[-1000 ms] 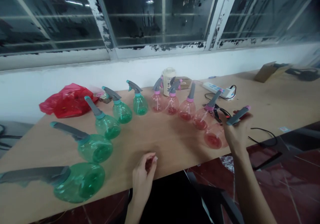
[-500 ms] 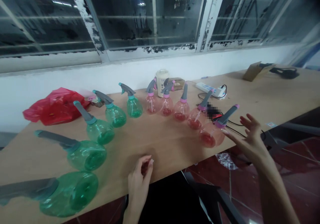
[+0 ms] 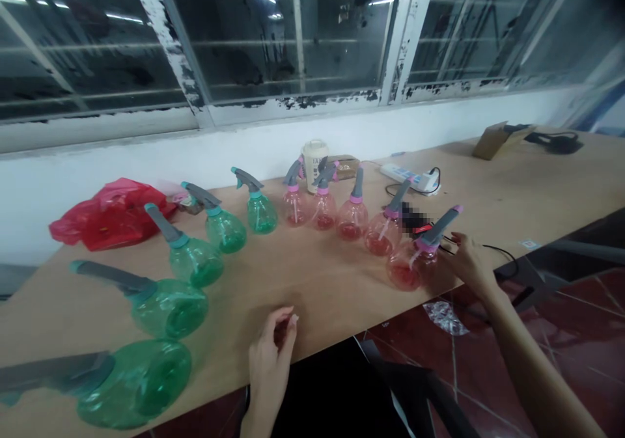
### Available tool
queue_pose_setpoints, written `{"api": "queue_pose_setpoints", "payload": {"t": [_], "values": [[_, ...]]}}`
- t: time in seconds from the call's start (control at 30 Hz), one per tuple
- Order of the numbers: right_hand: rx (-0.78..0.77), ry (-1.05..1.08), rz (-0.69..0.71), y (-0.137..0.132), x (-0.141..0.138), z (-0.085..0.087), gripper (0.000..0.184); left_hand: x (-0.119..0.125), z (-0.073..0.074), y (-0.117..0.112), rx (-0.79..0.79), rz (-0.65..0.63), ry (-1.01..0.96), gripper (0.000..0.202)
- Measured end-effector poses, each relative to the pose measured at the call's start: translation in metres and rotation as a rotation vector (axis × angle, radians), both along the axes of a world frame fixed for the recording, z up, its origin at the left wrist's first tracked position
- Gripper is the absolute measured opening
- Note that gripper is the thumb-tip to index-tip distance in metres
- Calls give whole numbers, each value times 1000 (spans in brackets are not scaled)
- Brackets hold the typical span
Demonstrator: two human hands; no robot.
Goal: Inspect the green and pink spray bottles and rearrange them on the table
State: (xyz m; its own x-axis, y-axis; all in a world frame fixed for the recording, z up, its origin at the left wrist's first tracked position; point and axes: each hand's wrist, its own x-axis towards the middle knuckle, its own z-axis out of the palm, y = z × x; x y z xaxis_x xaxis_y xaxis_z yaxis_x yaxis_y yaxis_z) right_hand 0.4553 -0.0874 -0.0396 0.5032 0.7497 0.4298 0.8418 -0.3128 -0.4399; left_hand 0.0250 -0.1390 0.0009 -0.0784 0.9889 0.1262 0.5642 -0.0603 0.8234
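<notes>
My right hand (image 3: 471, 265) is at the right side of the nearest pink spray bottle (image 3: 407, 270), by its neck. Its fingers are bent but apart; some are hard to make out against the bottle, and I cannot tell whether they touch it. My left hand (image 3: 274, 343) rests at the table's front edge, curled, thumb near the index finger, with nothing visible in it. Several pink spray bottles (image 3: 352, 220) with grey triggers curve away to the back. Several green spray bottles (image 3: 195, 259) continue the arc down the left side, the nearest green spray bottle (image 3: 134, 383) at front left.
A red plastic bag (image 3: 114, 213) lies at the back left. Behind the pink bottles stand a white cup (image 3: 315, 155) and a power strip (image 3: 410, 179) with black cables. A cardboard piece (image 3: 493, 142) is farther right. The tabletop (image 3: 312, 282) ends just before me.
My right hand has moved left toward the nearest pink bottle, and its spread fingers have bent. My left hand and the bottles have stayed in place.
</notes>
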Motion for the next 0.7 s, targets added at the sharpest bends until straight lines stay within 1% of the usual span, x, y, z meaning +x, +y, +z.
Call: {"api": "queue_pose_setpoints", "payload": {"t": [0.1, 0.17, 0.23, 0.33, 0.5, 0.6, 0.7], "values": [[-160, -90, -60, 10, -8, -9, 52, -2, -3, 2, -21, 3, 19, 37], [-199, -111, -85, 13, -14, -9, 50, -3, -6, 3, -42, -1, 34, 39], [-205, -117, -88, 15, -18, -7, 51, -4, -8, 5, -64, 7, 45, 39], [-200, -100, -81, 19, -18, -4, 54, -2, -10, 8, -86, 27, 58, 40], [-160, -75, -43, 30, -12, -3, 60, 1, -10, 12, -83, 99, 78, 44], [-95, -83, -26, 35, -6, -7, 66, 0, -13, 16, -114, 102, 85, 48], [-9, -112, 1, 32, 0, -13, 69, 1, -15, 21, -155, 121, 67, 50]]}}
